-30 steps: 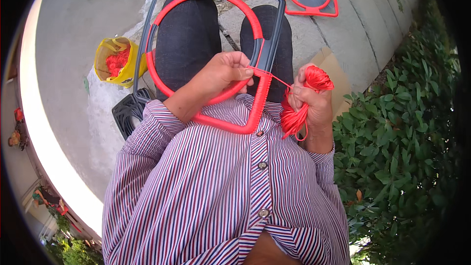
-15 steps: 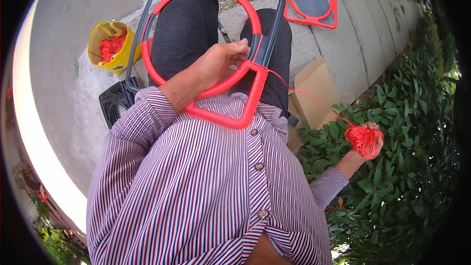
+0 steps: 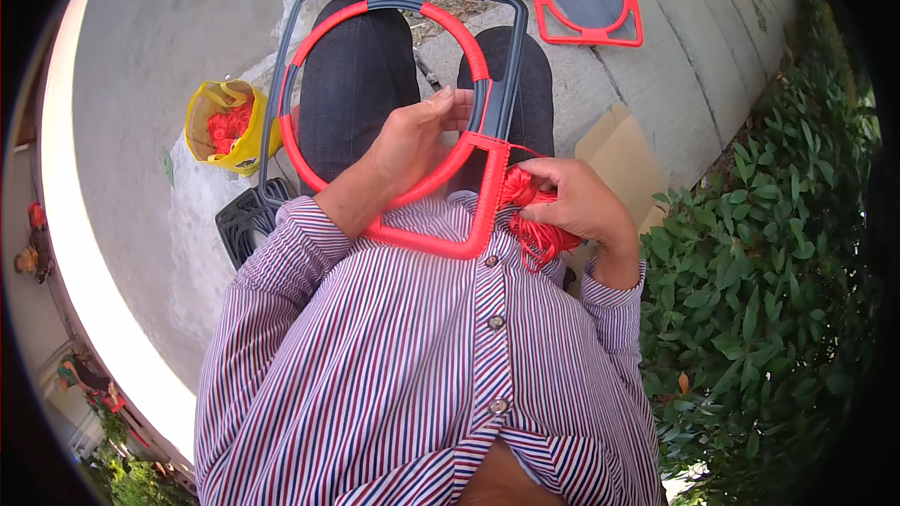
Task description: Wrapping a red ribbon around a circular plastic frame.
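A dark grey square frame with a round ring inside it [image 3: 517, 66] rests upright against my lap. Red cord is wound tightly round most of the ring and the near right corner; bare grey stretches show at the top and right. My left hand [image 3: 417, 136] reaches across the ring and grips its right side, the fingers partly hidden behind it. Just right of the wrapped corner, my right hand [image 3: 586, 201] is closed on a loose bundle of red cord [image 3: 544, 242]. A short strand runs from the bundle to the frame's right edge.
A yellow bag [image 3: 251, 148] with red cord inside stands at the left, beside a black slotted object [image 3: 246, 225]. One fully wrapped red frame [image 3: 636, 0] lies on the paving ahead. Cardboard [image 3: 614, 155] sits by my right knee; leafy bushes [image 3: 750, 290] border the right.
My right hand has come in from the far right with the cord bundle, up to the frame's edge. The stretched strand is now short. My left hand keeps its grip.
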Motion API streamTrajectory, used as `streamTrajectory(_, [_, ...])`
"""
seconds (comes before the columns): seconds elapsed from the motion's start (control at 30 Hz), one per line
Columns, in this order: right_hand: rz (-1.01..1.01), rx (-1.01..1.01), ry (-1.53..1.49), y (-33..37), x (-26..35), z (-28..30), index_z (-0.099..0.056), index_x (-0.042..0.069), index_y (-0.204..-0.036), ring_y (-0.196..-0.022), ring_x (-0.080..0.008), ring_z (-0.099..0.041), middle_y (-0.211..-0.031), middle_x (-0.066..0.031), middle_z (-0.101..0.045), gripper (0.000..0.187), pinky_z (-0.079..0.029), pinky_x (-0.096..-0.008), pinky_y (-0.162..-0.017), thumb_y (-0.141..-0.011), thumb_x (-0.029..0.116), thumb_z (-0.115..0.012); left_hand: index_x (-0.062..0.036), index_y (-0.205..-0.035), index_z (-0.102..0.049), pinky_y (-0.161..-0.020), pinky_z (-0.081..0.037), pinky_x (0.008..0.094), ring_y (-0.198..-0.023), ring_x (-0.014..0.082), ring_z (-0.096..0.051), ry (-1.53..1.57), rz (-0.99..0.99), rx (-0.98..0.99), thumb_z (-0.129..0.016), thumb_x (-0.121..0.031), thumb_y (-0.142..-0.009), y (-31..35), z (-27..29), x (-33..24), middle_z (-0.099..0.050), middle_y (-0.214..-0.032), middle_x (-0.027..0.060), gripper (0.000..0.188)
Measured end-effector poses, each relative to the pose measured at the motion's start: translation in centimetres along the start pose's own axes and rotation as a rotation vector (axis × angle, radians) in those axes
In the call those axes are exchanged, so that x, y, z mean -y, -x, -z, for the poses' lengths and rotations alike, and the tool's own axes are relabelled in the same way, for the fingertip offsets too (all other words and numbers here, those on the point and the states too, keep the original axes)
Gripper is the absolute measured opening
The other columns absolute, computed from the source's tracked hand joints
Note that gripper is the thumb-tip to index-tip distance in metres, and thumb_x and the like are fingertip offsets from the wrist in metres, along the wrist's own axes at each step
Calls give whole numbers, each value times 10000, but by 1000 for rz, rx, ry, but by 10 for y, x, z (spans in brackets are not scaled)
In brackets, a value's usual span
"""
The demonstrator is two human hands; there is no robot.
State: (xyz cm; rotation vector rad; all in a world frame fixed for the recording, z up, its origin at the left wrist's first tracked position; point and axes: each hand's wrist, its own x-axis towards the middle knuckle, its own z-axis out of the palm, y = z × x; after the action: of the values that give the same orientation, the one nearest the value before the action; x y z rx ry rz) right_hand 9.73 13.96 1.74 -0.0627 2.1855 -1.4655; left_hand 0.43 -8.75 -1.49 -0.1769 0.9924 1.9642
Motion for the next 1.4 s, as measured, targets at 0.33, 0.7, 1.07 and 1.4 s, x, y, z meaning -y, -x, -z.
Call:
streamTrajectory(0.33, [104,-356,-254,-39,2,-30,-481,13,-1292,-955,-190,-623,-1030,-93,-609,602,-511,-296,-816,-740,41,-720,-4,-1148,-523,-622,-526,303,-810,157,-634,7,80,110,-448,-145,-983,-4,-3,1,-620,-1019,76,229])
streamTrajectory(0.7, [447,-729,395,-53,41,-29,-527,32,-1261,-1222,-342,-447,-1248,-146,-528,628,-356,-440,-1029,-670,79,-734,-20,-1084,-514,-638,-430,216,-718,98,-524,-218,-520,-206,-457,-140,-985,3,2,12,-577,-911,57,165])
streamTrajectory(1.07, [-83,-225,53,12,10,41,-625,-32,-995,-894,-203,-631,-990,-137,-668,320,-486,-330,-851,-814,226,-683,-19,-1144,-495,-531,-349,185,-589,52,-432,-239,-469,-146,-484,-220,-974,-1,10,8,-528,-827,10,263])
streamTrajectory(1.4, [573,-948,-1211,80,-111,108,-558,-16,-1164,-861,-304,-636,-1024,-142,-643,408,-563,-463,-712,-921,312,-555,-10,-1307,-406,-672,-459,240,-739,104,-560,-207,-121,-34,-435,-229,-922,-5,-1,-1,-589,-895,42,444])
